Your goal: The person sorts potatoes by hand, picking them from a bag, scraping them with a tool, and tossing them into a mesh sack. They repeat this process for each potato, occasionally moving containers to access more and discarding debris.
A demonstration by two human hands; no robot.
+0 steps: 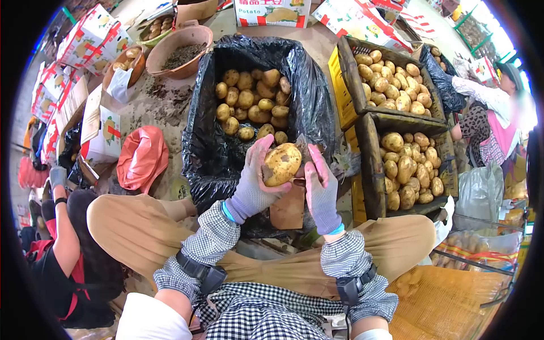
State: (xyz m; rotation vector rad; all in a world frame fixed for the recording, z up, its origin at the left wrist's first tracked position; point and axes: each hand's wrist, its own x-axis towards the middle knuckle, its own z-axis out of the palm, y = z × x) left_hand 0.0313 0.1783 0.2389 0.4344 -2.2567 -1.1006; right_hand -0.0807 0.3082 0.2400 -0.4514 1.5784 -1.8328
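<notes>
My left hand [253,184], in a grey-purple glove with pink fingers, is wrapped round a large yellow potato [282,163] with brown marks on its skin. Close to the potato's right side is my right hand [322,192], gloved the same way, its fingers bent inward. A thin brownish-grey piece [302,152] shows by its fingertips; I cannot make out what it is. Both hands are above the near edge of a crate lined with black plastic [311,85]. Several potatoes [259,113] lie inside that crate.
To the right stand two dark wooden crates, a far one [371,48] and a near one [374,207], both full of potatoes. A brown bowl of soil [164,51] and a red plastic bag [141,158] are at left. Other people sit on both sides, one in a black shirt [48,272].
</notes>
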